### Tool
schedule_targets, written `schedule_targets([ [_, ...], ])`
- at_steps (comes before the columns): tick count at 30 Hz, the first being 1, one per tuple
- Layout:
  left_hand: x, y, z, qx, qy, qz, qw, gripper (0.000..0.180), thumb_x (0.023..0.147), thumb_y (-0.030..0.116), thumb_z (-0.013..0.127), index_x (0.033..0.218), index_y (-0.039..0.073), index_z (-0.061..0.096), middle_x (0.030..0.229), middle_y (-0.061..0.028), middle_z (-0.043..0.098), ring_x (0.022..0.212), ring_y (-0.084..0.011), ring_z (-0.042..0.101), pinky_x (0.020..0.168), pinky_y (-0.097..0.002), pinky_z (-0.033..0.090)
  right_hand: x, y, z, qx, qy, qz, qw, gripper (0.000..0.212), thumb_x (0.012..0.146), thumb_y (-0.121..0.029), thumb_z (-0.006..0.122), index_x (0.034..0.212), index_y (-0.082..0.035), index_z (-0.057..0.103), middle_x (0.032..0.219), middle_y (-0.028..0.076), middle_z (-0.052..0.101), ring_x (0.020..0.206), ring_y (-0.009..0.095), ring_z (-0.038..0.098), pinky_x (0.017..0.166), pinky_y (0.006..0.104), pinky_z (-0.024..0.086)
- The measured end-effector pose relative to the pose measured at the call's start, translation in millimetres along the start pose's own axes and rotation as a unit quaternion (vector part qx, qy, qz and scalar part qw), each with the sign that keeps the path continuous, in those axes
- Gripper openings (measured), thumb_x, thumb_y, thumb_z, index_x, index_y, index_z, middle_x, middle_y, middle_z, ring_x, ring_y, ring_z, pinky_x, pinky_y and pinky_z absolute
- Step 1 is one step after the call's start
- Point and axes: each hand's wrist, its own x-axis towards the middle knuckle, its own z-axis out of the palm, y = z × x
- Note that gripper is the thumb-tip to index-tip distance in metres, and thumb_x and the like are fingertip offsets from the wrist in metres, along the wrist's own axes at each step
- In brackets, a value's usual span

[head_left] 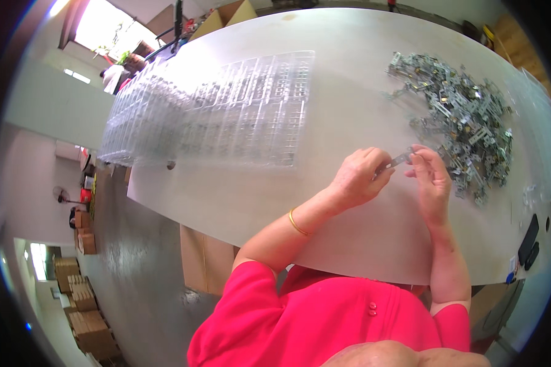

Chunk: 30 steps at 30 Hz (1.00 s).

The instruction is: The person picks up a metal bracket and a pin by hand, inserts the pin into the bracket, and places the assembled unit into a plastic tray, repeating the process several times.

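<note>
Between my two hands is a small flat grey metal bracket (400, 160), held above the table near its front. My left hand (362, 175) is closed on the bracket's left end, with thumb and fingers pinching it. At the bracket's right end, my right hand (430, 177) has its thumb and forefinger closed on it. Just beyond my right hand lies a large loose heap of similar metal brackets (471, 122), some with brass-coloured bits. Fingers hide both ends of the bracket I hold.
Clear plastic trays (245, 107) stand stacked at the left of the pale table (343, 73), with rows of small parts showing through. A black phone (528, 240) lies at the right edge. Cardboard boxes (205, 260) stand on the floor left of me.
</note>
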Motion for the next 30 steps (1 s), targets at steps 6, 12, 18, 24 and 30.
schedule_targets([
  [6,12,4,-24,-0.055,0.091,-0.061,0.992,0.015,0.087,0.006,0.075,0.096,0.001,0.065,0.087,-0.0102,0.07,0.077,-0.0186,0.068,0.072,-0.0315,0.054,3,1,-5,-0.019,-0.01,-0.047,0.999,0.01,0.104,-0.014,0.059,0.107,-0.006,0.064,0.106,0.001,0.064,0.091,0.008,0.06,0.076,0.0254,0.051],
  [12,29,11,-94,-0.053,0.186,-0.128,0.973,0.011,0.091,0.005,0.073,0.099,-0.002,0.069,0.085,-0.0035,0.07,0.078,-0.0083,0.064,0.071,-0.0245,0.053,-3,11,2,-0.042,-0.07,0.024,0.996,0.008,0.103,-0.013,0.06,0.103,-0.005,0.063,0.089,-0.001,0.064,0.077,0.006,0.059,0.071,0.0229,0.05],
  [18,-5,-56,-215,0.083,0.249,-0.218,0.94,0.015,0.091,0.008,0.071,0.1,-0.004,0.072,0.085,-0.0049,0.072,0.076,-0.0083,0.064,0.068,-0.0239,0.052,-5,13,9,-0.053,-0.087,0.043,0.994,0.008,0.102,-0.012,0.061,0.099,-0.004,0.063,0.082,-0.002,0.062,0.072,0.006,0.056,0.067,0.0213,0.048],
  [24,-57,-113,-316,0.245,0.291,-0.323,0.867,0.024,0.086,0.02,0.074,0.091,-0.004,0.075,0.078,-0.0106,0.074,0.071,-0.0144,0.067,0.069,-0.0298,0.053,-4,9,10,-0.127,-0.117,-0.009,0.985,0.006,0.102,-0.01,0.061,0.099,-0.006,0.064,0.08,-0.002,0.061,0.072,0.005,0.055,0.066,0.0216,0.048],
  [30,-69,-123,-330,0.311,0.223,-0.404,0.831,0.031,0.082,0.028,0.075,0.089,-0.002,0.076,0.079,-0.0125,0.074,0.072,-0.0195,0.07,0.072,-0.0329,0.054,-5,13,9,-0.137,-0.119,-0.024,0.983,0.008,0.101,-0.011,0.063,0.096,-0.004,0.062,0.076,-0.002,0.061,0.068,0.006,0.055,0.063,0.0219,0.047],
])
